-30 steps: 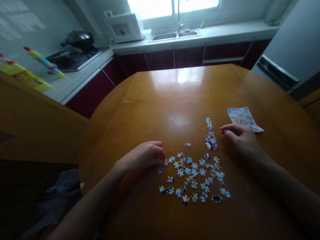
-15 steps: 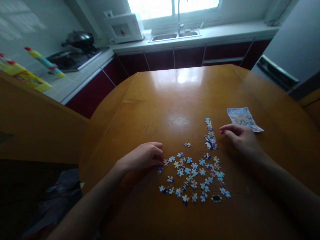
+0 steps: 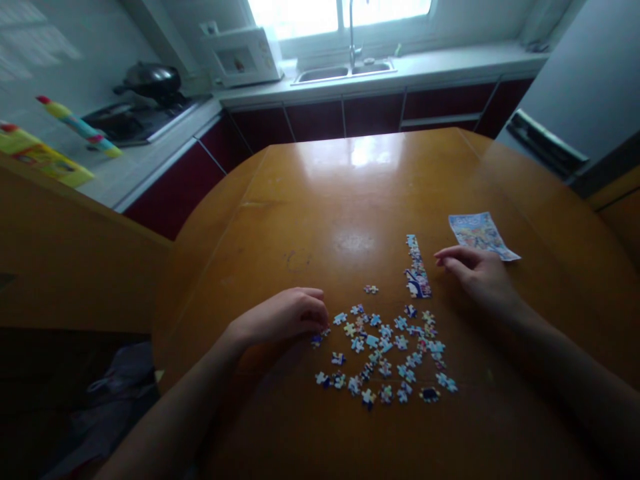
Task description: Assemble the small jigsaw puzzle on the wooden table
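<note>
Loose jigsaw puzzle pieces (image 3: 385, 343) lie scattered on the wooden table between my hands. At their left edge, my left hand (image 3: 287, 313) is closed, its fingertips on a small puzzle piece (image 3: 325, 331) that they partly hide. A dark blue piece (image 3: 316, 341) rests just below those fingers. Farther up, a joined strip of puzzle (image 3: 418, 270) stretches away from me. Right of this strip, my right hand (image 3: 477, 273) rests with thumb and fingers drawn together; whatever is between them, if anything, is hidden. The printed picture sheet (image 3: 480, 233) lies partly behind that hand.
The round-ended wooden table (image 3: 320, 200) fills the middle. Beyond it are a sink (image 3: 320, 75), a white microwave (image 3: 245, 57) and a stove with a dark wok (image 3: 153, 80). Yellow bottles (image 3: 45, 157) stand at left. A small linked pair of pieces (image 3: 371, 289) lies apart from the others.
A reddish puzzle piece beside my left fingertips is now under them, pulled slightly away from its neighbour. My right hand keeps its place by the strip. The whole view has shifted a little.
</note>
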Tool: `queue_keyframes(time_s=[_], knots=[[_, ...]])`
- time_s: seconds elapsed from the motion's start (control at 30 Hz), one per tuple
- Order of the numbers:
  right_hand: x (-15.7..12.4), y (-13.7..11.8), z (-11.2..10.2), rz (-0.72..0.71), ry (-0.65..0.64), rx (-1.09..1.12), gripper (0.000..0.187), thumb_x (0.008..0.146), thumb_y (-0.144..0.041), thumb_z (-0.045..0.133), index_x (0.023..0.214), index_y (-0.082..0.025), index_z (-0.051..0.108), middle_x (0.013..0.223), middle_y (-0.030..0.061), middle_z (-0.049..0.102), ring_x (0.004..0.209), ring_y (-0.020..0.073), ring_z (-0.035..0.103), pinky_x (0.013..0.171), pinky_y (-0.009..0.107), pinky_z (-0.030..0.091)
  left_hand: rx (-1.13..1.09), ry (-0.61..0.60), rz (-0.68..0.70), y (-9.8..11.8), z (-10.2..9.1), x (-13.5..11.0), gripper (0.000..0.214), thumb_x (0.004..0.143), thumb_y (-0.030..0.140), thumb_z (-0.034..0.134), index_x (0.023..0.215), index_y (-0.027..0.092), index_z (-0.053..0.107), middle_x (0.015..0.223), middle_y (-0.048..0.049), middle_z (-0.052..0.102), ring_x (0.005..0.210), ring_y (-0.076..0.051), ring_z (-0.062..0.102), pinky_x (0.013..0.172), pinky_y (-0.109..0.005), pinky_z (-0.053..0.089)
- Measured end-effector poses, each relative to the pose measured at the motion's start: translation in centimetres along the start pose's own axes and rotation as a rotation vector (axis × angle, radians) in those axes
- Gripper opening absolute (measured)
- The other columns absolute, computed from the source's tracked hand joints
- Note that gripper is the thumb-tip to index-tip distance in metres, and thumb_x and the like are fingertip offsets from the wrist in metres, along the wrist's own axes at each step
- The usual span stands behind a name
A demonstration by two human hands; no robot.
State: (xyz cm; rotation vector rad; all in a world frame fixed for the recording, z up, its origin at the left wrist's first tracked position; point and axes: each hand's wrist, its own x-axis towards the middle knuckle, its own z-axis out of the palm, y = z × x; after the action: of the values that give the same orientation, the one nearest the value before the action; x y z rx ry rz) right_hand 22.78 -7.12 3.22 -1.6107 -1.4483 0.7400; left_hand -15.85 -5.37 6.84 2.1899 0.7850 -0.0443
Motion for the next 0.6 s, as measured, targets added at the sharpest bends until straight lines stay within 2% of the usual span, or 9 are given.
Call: queue_keyframes(time_s=[0.1, 0.27, 0.33, 0.47, 0.6], knots=[[0.1, 0.2, 0.0, 0.003, -0.001, 0.017, 0.016, 0.082, -0.03, 0.062, 0.085, -0.023, 0.075, 0.088, 0.0052, 0.077, 0.083, 0.0235, 0.071, 0.077, 0.037, 0.056, -0.025, -0.004, 0.028, 0.0, -0.1, 0.0, 0.009, 0.093, 0.027, 0.068, 0.094, 0.021, 0.074, 0.093, -0.0021, 0.063, 0.081, -0.012, 0.06, 0.072, -0.021, 0.046], [0.2, 0.2, 0.1, 0.005, -0.003, 0.039, 0.016, 0.081, -0.031, 0.061, 0.085, -0.022, 0.075, 0.088, 0.0061, 0.077, 0.081, 0.0235, 0.07, 0.076, 0.037, 0.055, 0.049, 0.251, 0.082, 1.0, 1.5, 1.1, 0.016, 0.097, 0.029, 0.062, 0.097, 0.019, 0.074, 0.091, -0.0039, 0.056, 0.078, -0.012, 0.055, 0.069, -0.023, 0.044], [0.2, 0.1, 0.0, 0.004, -0.002, 0.04, 0.016, 0.081, -0.03, 0.062, 0.085, -0.022, 0.075, 0.087, 0.0062, 0.076, 0.081, 0.0236, 0.07, 0.076, 0.037, 0.055, 0.069, 0.292, 0.122, 1.2, 2.4, 1.8, 0.015, 0.096, 0.029, 0.063, 0.1, 0.021, 0.075, 0.092, -0.0045, 0.057, 0.082, -0.014, 0.055, 0.072, -0.024, 0.045], [0.1, -0.2, -0.1, 0.001, 0.002, 0.042, 0.015, 0.08, -0.03, 0.062, 0.084, -0.022, 0.075, 0.083, 0.0058, 0.076, 0.078, 0.0235, 0.07, 0.074, 0.037, 0.055, 0.097, 0.284, 0.155, 1.1, 3.5, 2.6, 0.011, 0.092, 0.031, 0.069, 0.093, 0.022, 0.076, 0.092, -0.0046, 0.059, 0.088, -0.016, 0.054, 0.076, -0.027, 0.045], [0.1, -0.4, -0.1, 0.008, -0.003, 0.043, 0.016, 0.08, -0.03, 0.062, 0.084, -0.022, 0.075, 0.082, 0.0057, 0.075, 0.077, 0.0229, 0.069, 0.073, 0.036, 0.055, 0.083, 0.198, 0.154, 0.8, 3.1, 2.5, 0.01, 0.09, 0.03, 0.072, 0.086, 0.021, 0.074, 0.091, -0.0033, 0.06, 0.089, -0.016, 0.054, 0.077, -0.027, 0.044]])
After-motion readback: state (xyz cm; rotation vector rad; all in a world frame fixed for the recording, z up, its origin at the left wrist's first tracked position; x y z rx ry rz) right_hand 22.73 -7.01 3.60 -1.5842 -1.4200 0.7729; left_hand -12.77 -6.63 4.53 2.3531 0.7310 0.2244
